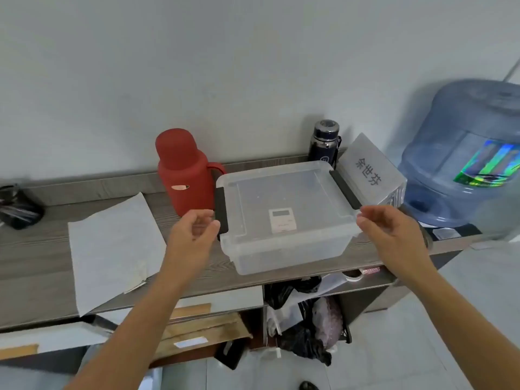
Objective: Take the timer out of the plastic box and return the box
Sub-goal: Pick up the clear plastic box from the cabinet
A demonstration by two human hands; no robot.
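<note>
Head view: both hands, left hand and right hand, open and empty beside the lidded clear plastic box, small white timer inside; next, probably release the black side latches.

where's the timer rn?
Head view, centre: timer inside the closed plastic box on the counter, between left hand and right hand.
</note>
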